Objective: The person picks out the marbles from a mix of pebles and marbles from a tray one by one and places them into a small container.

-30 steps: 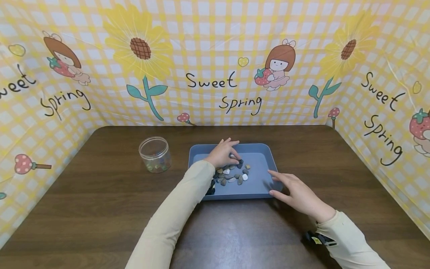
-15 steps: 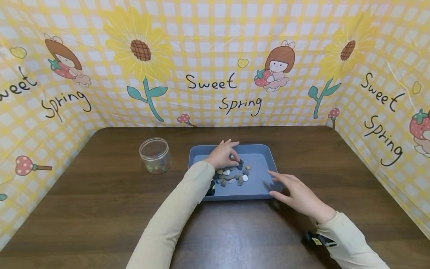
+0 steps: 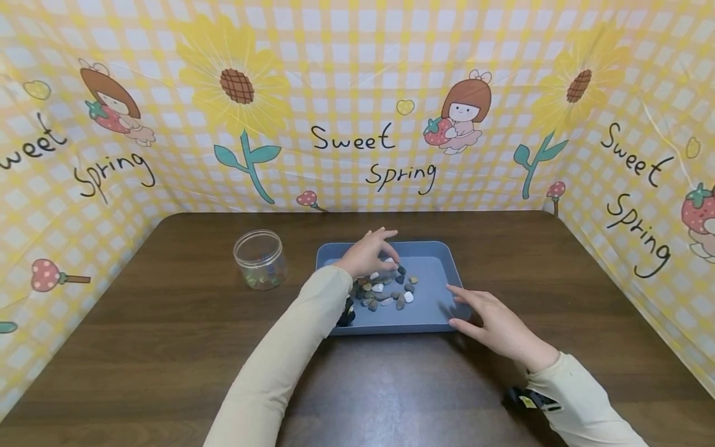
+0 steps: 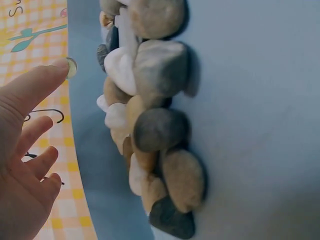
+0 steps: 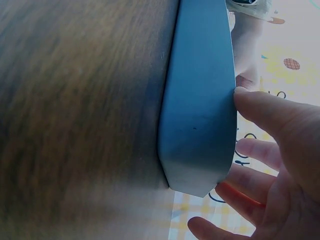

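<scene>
My left hand [image 3: 365, 253] is over a blue-grey tray [image 3: 438, 292], just above a cluster of small stones [image 3: 385, 298]. Between its thumb and a finger mostly hidden behind it, a small greenish see-through glass marble [image 4: 72, 68] is pinched; the other fingers spread loosely. The stones, grey, tan, white and dark, lie heaped in the tray's left half. My right hand [image 3: 497, 320] is at the tray's near right corner. Its thumb touches the rim, and the loosely spread fingers reach along the outer side.
Left of the tray stands a clear lidless jar [image 3: 259, 261] with several greenish and bluish marbles at the bottom. Everything rests on a dark wooden table [image 3: 167, 347]. A yellow checked cloth [image 3: 357, 81] walls off the back and both sides.
My left hand has lifted slightly off the stones and shifted a little left, uncovering pale stones beneath it. The right hand stays at the tray's corner.
</scene>
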### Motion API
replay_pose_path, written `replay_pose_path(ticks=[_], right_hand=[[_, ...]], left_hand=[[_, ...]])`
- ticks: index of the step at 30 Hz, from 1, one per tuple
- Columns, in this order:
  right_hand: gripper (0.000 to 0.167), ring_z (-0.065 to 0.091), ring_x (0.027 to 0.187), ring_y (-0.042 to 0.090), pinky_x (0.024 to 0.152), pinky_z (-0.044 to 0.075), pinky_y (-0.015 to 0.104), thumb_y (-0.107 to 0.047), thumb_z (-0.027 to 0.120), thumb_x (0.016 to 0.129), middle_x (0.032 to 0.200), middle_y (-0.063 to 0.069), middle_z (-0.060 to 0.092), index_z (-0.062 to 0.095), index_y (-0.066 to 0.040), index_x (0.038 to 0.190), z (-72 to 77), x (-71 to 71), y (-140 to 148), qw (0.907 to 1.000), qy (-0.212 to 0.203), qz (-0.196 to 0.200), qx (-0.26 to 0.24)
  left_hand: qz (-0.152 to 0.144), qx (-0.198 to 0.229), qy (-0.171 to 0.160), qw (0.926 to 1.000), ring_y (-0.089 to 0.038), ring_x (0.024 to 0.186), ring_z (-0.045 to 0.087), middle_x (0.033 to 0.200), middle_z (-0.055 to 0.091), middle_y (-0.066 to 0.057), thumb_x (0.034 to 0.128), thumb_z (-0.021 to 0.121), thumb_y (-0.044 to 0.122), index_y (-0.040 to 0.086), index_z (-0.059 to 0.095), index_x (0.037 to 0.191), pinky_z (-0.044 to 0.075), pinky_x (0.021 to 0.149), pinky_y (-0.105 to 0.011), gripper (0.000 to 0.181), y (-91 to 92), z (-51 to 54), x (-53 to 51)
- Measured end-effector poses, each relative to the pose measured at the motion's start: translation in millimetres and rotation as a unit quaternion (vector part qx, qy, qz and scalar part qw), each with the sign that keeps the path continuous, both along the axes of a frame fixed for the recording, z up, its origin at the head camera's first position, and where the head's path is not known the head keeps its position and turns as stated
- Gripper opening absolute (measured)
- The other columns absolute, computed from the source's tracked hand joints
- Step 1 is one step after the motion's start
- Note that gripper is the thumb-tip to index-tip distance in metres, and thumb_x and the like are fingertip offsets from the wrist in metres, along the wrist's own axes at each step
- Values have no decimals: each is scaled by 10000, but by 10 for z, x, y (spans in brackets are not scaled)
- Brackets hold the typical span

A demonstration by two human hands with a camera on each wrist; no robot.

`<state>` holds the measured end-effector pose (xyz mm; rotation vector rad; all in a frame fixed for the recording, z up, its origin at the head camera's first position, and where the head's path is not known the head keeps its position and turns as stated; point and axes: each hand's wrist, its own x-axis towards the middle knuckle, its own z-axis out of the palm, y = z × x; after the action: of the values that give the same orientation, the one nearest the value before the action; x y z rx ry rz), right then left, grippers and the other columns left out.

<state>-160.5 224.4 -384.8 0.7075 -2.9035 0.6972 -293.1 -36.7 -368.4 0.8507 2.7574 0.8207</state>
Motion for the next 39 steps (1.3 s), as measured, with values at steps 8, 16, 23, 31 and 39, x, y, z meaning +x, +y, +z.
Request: replay_pose_path(ticks=[8,16,23,31,39], right_hand=[[591,499,1203,345,964,424,541,-313,638,878,1227,121,623,431,-111,1393,-1,-2,6,10000,-35,5,8],[592,492,1207,350,969,415,547,-303,641,878,1207,116,638,427,-114,1396,8,3,1,10000,-44,24,-13],[592,499,1204,349,966,423,543,-303,641,878,1238,130,617,430,-107,1394,10,4,0,10000,-28,31,4],[612,500,1208,347,975,425,537,-297,656,865,1266,137,598,424,-104,1398,-11,-22,1,10000,-15,-13,95],[587,544,1181,324,954,453,504,-282,656,863,1289,124,587,451,-98,1381,9,-21,-23,9990,257,41,350]], left_hand=[[-29,81,48,10000,-232,1471,123,1531,311,-39,854,682,216,135,740,970,37,1207,-380,153,-50,78,25],[-6,44,188,9998,-238,1466,149,1527,315,-39,846,690,216,145,740,959,50,1207,-388,142,-101,143,39],[-18,43,242,9997,-238,1467,139,1530,309,-39,853,682,211,147,735,974,54,1207,-388,147,-157,182,66],[25,11,369,9993,-254,1463,158,1527,315,-49,864,669,213,141,733,983,72,1204,-408,154,-228,250,95],[66,66,501,9987,-258,1459,172,1525,318,-54,857,678,228,142,733,986,81,1203,-417,165,-293,243,65]])
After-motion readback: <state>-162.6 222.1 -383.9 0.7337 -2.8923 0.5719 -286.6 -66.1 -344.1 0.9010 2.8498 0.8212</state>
